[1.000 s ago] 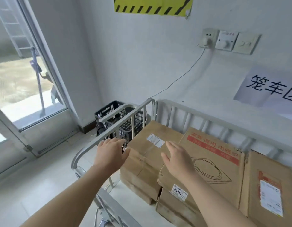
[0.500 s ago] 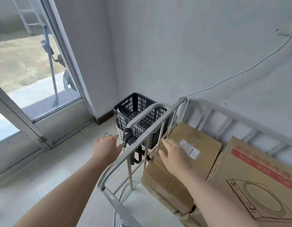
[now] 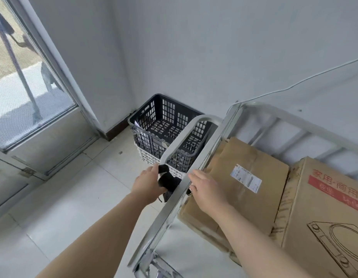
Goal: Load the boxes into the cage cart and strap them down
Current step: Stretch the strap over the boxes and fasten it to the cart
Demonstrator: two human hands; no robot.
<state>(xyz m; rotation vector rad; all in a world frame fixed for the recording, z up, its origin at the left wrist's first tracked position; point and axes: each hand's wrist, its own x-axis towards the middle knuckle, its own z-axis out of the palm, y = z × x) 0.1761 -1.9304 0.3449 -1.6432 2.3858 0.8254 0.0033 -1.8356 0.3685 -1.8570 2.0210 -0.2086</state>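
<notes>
At about nine o'clock of the silver metal cage cart rail, the left hand grips a black webbing strap bunched against it, with a black slatted plastic crate at twelve o'clock. The right hand rests open, fingers loose, across the rail. At three o'clock inside the cart, a plain brown cardboard box bears a white shipping label, unreadable; beside it a larger brown carton shows a red band reading 家用·商用.

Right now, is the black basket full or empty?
Mostly empty: the black basket's slotted bottom shows through, with only a white paper scrap at its left edge.
</notes>
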